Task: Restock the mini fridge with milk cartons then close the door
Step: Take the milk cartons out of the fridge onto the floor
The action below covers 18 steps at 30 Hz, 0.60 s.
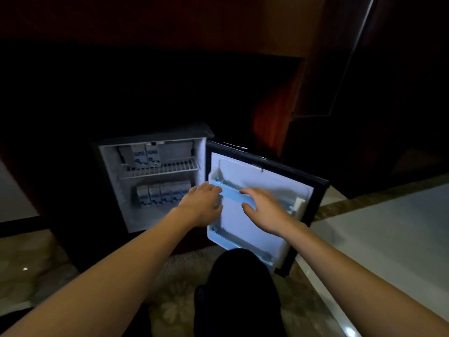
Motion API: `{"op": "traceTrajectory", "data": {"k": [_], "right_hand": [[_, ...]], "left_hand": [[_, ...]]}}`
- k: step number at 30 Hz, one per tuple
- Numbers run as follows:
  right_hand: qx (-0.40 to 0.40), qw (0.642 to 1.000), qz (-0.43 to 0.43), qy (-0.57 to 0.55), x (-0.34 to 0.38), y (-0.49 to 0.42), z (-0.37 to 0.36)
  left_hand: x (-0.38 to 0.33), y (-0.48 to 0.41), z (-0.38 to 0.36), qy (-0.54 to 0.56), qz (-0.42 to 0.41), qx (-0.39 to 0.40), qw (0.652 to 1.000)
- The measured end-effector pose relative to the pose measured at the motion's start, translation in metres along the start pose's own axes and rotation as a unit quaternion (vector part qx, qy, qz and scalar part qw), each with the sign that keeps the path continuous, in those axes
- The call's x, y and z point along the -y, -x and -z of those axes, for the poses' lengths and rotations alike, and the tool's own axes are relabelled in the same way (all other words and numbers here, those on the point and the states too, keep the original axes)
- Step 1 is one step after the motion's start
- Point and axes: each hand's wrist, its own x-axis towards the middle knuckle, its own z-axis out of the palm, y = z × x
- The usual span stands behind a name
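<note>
Head view: the fridge (107,171) stood open mid-frame, with cartons (160,194) on its shelf (175,167) and in a row below. On the door (243,229), right of centre, the right hand (264,210) held the blue rail (232,196), fingers over and thumb under. The left hand (201,205) touched the rail's left end, grip unclear. Tugging could unseat the rail; swinging the door shut could pinch fingers.

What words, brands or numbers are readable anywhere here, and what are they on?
No text here can be read.
On the upper milk cartons, on the wire shelf: dark print, too blurred to read.
On the lower milk cartons: print too blurred to read.
On the fridge door and its blue rail: no lettering visible.
</note>
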Motion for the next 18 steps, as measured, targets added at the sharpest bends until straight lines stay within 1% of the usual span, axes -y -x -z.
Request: {"op": "traceTrajectory", "data": {"k": [3, 7, 10, 16, 18], "right_hand": [[0.0, 0.999, 0.035, -0.007, 0.029, -0.031, -0.01], [0.018, 0.997, 0.065, -0.024, 0.063, -0.074, -0.038], [0.03, 0.996, 0.083, -0.023, 0.082, -0.111, -0.064], [0.067, 0.995, 0.073, -0.027, 0.095, -0.19, -0.113], [0.077, 0.994, 0.069, -0.038, 0.096, -0.215, -0.126]], "left_hand": [[0.037, -0.001, 0.003, -0.015, 0.01, -0.022, 1.0], [0.087, -0.014, -0.008, -0.024, 0.027, -0.028, 0.999], [0.124, -0.027, -0.018, -0.01, 0.04, -0.04, 0.998], [0.203, -0.06, -0.034, 0.024, 0.088, -0.086, 0.992], [0.23, -0.074, -0.04, 0.047, 0.105, -0.114, 0.987]]}}
